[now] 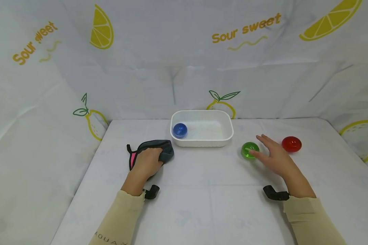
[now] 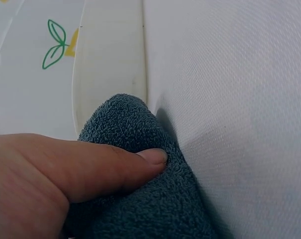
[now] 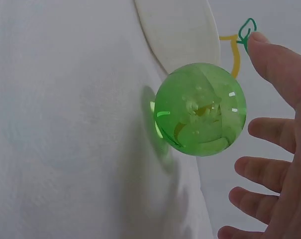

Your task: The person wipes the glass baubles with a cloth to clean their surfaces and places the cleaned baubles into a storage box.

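Observation:
My left hand (image 1: pixel 148 164) grips a dark grey terry cloth (image 1: pixel 167 149) with black trim and a pink patch. The left wrist view shows the thumb pressing on the cloth's fuzzy surface; the other fingers are hidden there. To the right, my right hand (image 1: pixel 275 157) hovers by a clear green ball (image 1: pixel 246 147), fingers spread. In the right wrist view, the thumb and fingertips stand apart from the green ball (image 3: pixel 200 109), which rests on the white tabletop. A red ball (image 1: pixel 291 144) sits just beyond my right hand.
A white rectangular tub (image 1: pixel 202 143) stands at the back middle, with a blue ball (image 1: pixel 180 130) in its left end. The white tabletop (image 1: pixel 208 197) meets a lemon-printed sheet (image 1: pixel 141 81) behind it. Black wrist mounts (image 1: pixel 276 194) stick out inward from the sleeves.

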Action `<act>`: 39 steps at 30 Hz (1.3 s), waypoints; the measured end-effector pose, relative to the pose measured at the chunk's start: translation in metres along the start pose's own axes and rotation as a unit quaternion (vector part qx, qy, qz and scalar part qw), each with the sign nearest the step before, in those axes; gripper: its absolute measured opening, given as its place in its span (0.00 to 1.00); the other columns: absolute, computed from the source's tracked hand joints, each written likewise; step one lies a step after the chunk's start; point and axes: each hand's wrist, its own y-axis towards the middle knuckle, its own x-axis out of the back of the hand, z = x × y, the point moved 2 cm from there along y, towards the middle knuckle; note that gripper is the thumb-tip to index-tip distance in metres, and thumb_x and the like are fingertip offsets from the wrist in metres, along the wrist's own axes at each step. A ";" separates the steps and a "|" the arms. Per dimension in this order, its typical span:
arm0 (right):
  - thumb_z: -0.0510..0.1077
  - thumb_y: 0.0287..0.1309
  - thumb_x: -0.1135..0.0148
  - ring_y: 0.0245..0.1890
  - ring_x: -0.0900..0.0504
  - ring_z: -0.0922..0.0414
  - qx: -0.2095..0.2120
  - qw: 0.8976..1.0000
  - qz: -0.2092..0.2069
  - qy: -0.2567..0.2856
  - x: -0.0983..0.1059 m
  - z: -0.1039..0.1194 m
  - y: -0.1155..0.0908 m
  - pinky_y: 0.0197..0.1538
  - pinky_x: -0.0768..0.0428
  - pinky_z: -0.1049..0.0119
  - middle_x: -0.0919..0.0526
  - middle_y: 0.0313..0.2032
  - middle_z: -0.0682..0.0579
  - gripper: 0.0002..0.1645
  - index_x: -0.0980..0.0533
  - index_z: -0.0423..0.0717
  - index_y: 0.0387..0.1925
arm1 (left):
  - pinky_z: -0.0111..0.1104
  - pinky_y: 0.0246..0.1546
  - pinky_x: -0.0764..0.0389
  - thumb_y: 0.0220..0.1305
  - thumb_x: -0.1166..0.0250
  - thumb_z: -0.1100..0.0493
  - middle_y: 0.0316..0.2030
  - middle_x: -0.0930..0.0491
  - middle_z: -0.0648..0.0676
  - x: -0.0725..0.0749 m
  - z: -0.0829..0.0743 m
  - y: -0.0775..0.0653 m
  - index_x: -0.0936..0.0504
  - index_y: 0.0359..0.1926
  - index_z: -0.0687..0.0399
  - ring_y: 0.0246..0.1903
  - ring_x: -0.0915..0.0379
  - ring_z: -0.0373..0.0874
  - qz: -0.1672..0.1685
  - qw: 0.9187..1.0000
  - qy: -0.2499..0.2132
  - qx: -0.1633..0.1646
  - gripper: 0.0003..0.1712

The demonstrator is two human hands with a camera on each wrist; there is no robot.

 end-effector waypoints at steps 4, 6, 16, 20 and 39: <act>0.68 0.60 0.40 0.71 0.48 0.30 0.002 1.000 0.012 0.005 -0.004 -0.004 0.000 0.66 0.44 0.29 0.47 0.73 0.31 0.53 0.44 0.40 0.74 | 0.51 0.54 0.21 0.60 0.29 0.59 0.53 0.17 0.58 0.001 0.000 0.000 0.19 0.56 0.55 0.51 0.20 0.56 -0.001 1.000 -0.005 -0.001 0.22; 0.68 0.60 0.39 0.71 0.48 0.30 0.000 1.000 0.019 0.008 -0.007 -0.006 0.001 0.66 0.45 0.29 0.47 0.73 0.31 0.53 0.44 0.39 0.73 | 0.51 0.53 0.21 0.60 0.29 0.59 0.53 0.17 0.58 0.001 0.000 0.000 0.19 0.56 0.55 0.52 0.21 0.56 -0.001 1.000 -0.009 0.001 0.22; 0.65 0.58 0.35 0.71 0.48 0.30 -0.002 0.999 0.031 0.013 -0.015 -0.006 0.001 0.66 0.44 0.30 0.46 0.72 0.30 0.53 0.43 0.37 0.72 | 0.51 0.56 0.23 0.58 0.28 0.59 0.55 0.18 0.56 0.010 0.006 -0.005 0.18 0.57 0.52 0.56 0.23 0.56 0.000 0.999 -0.044 0.005 0.24; 0.63 0.57 0.33 0.71 0.47 0.30 -0.008 1.000 0.020 0.010 -0.017 -0.007 0.001 0.66 0.43 0.30 0.44 0.72 0.30 0.53 0.42 0.38 0.72 | 0.53 0.58 0.25 0.58 0.27 0.59 0.56 0.19 0.56 0.019 0.011 -0.010 0.17 0.56 0.50 0.58 0.25 0.58 -0.003 0.998 -0.069 -0.002 0.23; 0.71 0.51 0.33 0.65 0.34 0.32 -0.041 0.998 -0.048 -0.009 -0.020 -0.008 0.003 0.62 0.34 0.32 0.30 0.64 0.31 0.55 0.34 0.37 0.67 | 0.41 0.48 0.18 0.61 0.31 0.60 0.51 0.17 0.53 0.066 0.027 -0.023 0.16 0.53 0.49 0.48 0.20 0.47 0.003 0.957 -0.288 -0.048 0.18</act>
